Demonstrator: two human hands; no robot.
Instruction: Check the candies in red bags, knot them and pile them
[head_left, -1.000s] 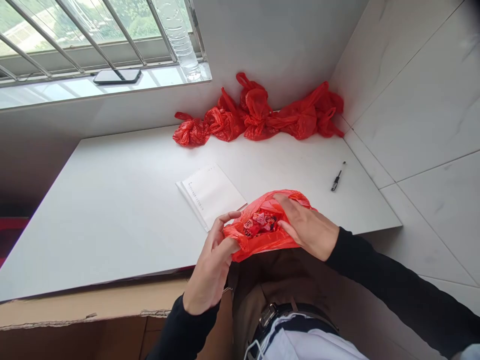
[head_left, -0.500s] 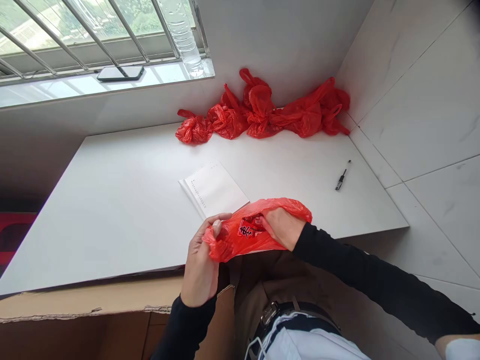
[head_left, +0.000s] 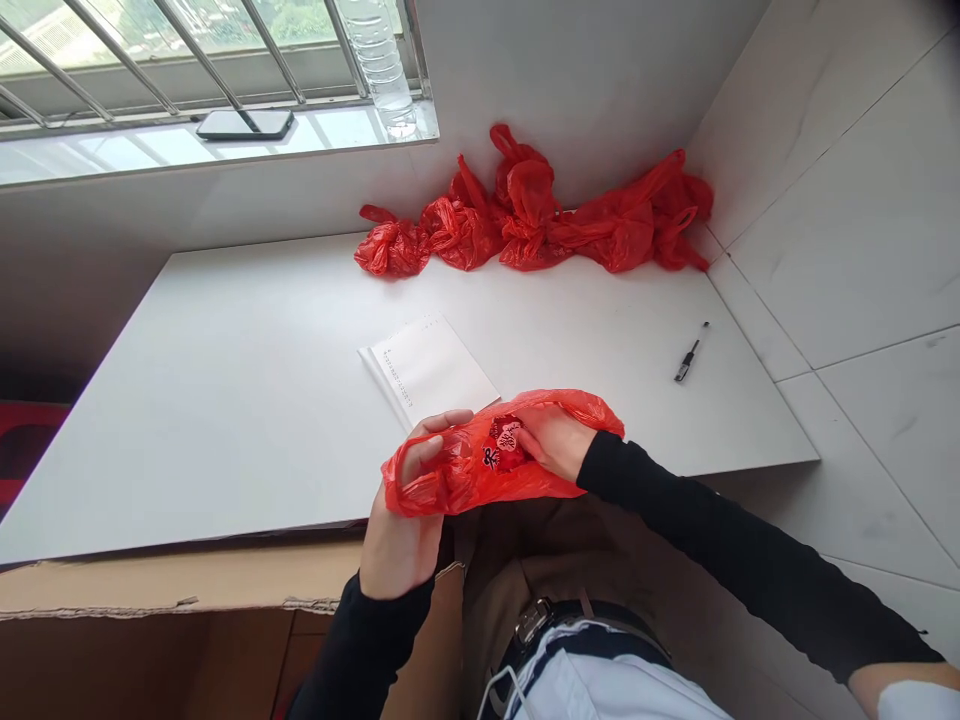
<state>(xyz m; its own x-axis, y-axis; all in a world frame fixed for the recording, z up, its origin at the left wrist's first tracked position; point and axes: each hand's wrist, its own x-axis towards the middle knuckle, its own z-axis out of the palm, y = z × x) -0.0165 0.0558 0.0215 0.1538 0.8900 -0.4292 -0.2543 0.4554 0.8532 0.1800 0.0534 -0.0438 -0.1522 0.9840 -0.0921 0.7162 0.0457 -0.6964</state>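
A red plastic bag [head_left: 465, 490] is held at the table's front edge, its mouth opened toward me. My left hand [head_left: 405, 530] holds the bag's left end, with a handle loop lying across the palm and thumb. My right hand [head_left: 559, 440] reaches into the mouth from the right, thumb and fingers closed around a small red packet [head_left: 510, 437] with a pink label and dark lettering. More red wrapping with a dark character shows beside it. The right fingertips are partly hidden by the bag. Just behind the bag lies a white notebook [head_left: 439, 365].
Several knotted red bags [head_left: 532, 225] line the wall at the table's back. A black pen [head_left: 686, 360] lies on the white table [head_left: 262, 380] at the right. An open cardboard box [head_left: 187, 585] stands below the front edge. On the sill are a phone [head_left: 246, 125] and a water bottle [head_left: 382, 75].
My left hand has slipped its thumb under the handle loop, which now lies over the palm. My right hand has shifted slightly left inside the bag, and the pink-labelled packet shows more.
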